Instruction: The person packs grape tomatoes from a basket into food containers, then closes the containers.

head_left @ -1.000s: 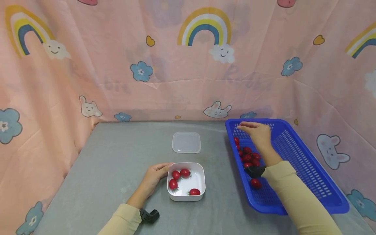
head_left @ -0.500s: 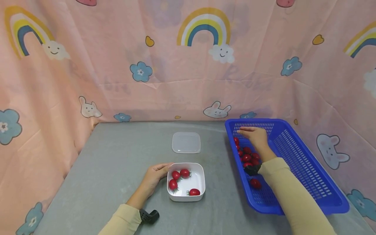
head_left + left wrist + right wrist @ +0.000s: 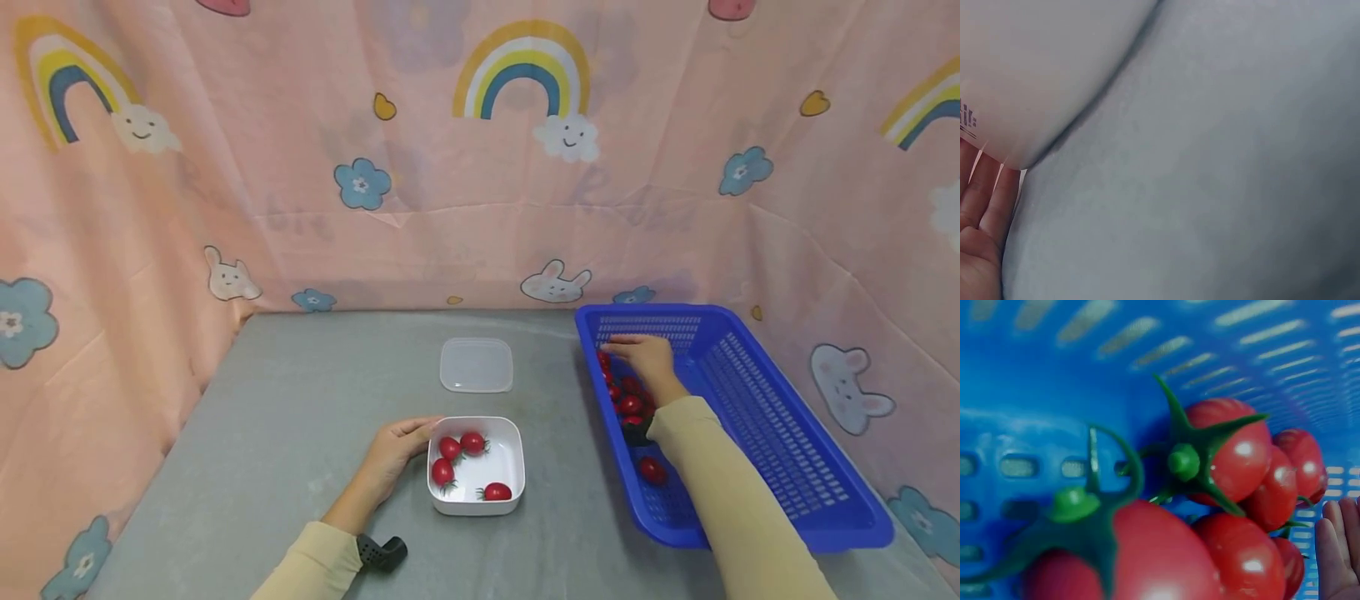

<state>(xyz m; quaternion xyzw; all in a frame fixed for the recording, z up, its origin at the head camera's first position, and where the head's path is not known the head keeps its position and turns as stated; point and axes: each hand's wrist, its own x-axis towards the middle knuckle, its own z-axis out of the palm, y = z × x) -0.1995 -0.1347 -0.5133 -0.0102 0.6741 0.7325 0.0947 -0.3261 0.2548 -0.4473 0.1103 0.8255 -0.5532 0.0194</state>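
In the head view, my left hand (image 3: 392,454) rests against the left back corner of a white square box (image 3: 476,507). Its fingers lie fairly straight along the box wall (image 3: 1047,69) in the left wrist view. Inside the box are several cherry tomatoes (image 3: 443,472) with green stems. My right hand (image 3: 647,360) is down in a blue plastic basket (image 3: 738,408), with its fingertips by the cherry tomatoes (image 3: 631,405) along the left wall. In the right wrist view, straight fingers (image 3: 1332,547) show at the edge, apart from the nearer cherry tomatoes (image 3: 1241,456). Nothing is seen held there.
A clear flat lid (image 3: 476,365) lies behind the box on the grey table (image 3: 315,375). One cherry tomato (image 3: 652,471) sits apart nearer the basket's front. Pink printed cloth (image 3: 420,242) hangs around the back and sides of the table.
My right hand has lowered and come slightly nearer inside the basket, toward the cherry tomatoes. The left hand, the box and its cherry tomatoes have stayed put.
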